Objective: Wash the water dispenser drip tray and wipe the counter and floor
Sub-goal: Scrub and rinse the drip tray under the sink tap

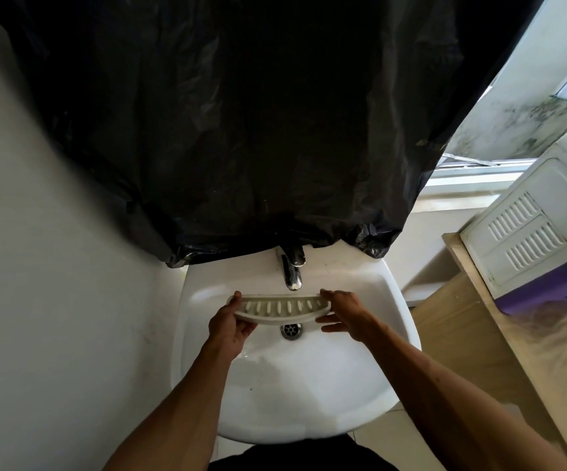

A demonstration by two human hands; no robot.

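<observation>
A white curved drip tray with a row of slots is held level over the white sink, just below the chrome tap. My left hand grips the tray's left end, thumb on its top rim. At the tray's right end my right hand has its thumb on the rim and its fingers spread below. No water runs from the tap. The drain shows right under the tray.
A black plastic sheet hangs over the wall above the sink. A white wall stands close on the left. To the right are a wooden counter, a white vented appliance and a purple cloth.
</observation>
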